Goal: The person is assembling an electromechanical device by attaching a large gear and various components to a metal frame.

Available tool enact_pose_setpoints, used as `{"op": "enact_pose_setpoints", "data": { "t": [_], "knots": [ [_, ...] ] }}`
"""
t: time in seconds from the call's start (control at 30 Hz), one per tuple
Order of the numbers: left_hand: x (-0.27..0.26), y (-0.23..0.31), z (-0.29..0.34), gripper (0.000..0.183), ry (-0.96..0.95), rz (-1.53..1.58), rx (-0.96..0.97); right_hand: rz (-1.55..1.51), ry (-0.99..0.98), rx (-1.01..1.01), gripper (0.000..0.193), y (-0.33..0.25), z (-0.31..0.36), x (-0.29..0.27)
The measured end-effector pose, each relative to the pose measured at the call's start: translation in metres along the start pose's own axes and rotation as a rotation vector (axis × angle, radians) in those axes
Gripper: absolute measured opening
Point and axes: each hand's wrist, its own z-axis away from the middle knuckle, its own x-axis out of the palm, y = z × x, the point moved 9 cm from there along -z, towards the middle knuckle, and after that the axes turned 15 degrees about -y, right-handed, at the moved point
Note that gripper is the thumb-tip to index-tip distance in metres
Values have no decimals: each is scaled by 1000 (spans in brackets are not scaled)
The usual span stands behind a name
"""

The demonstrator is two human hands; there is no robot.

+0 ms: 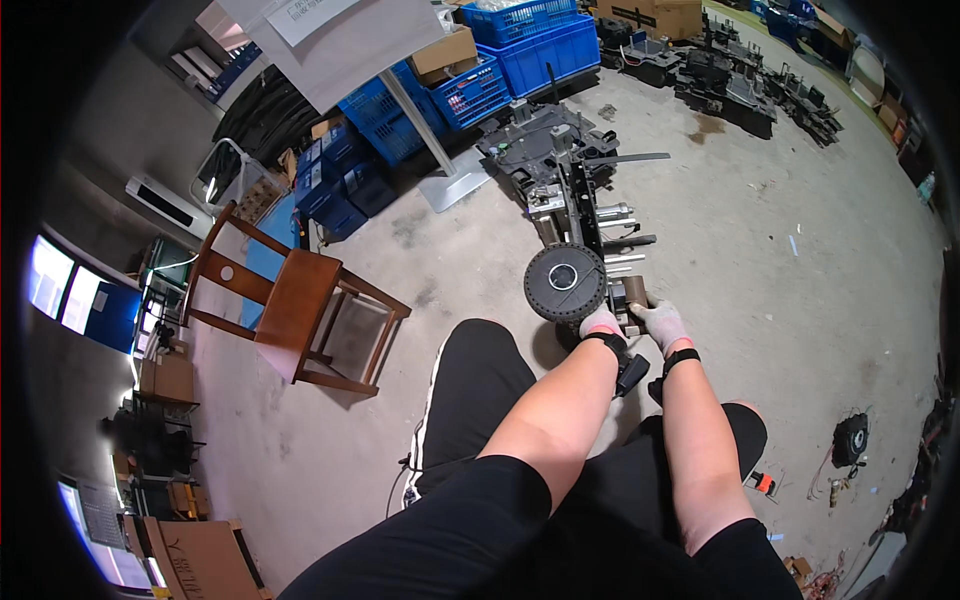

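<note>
A wheeled machine chassis of black frame parts and metal rods lies on the floor in front of my knees. On its near end sits a black wheel with a pale hub ring. My left hand, in a pale glove, is against the machine beside the wheel's lower right edge; its fingers are mostly hidden. Also gloved, my right hand has its fingers closed at a brown cylindrical part just right of the wheel. Black straps with small dark devices circle both wrists.
Left of me stands a brown wooden chair. Beyond it are dark blue boxes, a sign stand base and blue crates. More black chassis lie far right. A round black part and an orange-black tool lie nearer.
</note>
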Motion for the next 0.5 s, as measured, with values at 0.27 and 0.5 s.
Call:
{"op": "enact_pose_setpoints", "data": {
  "t": [0.27, 0.5],
  "knots": [
    [-18, 5, 36, 56, -28, 214, 37, 162, 35, 70, 51, 7, -17, -7],
    [-7, -3, 9, 49, -76, 121, 3, 117, 53, -50, 50, -10, -5, -3]
  ]
}}
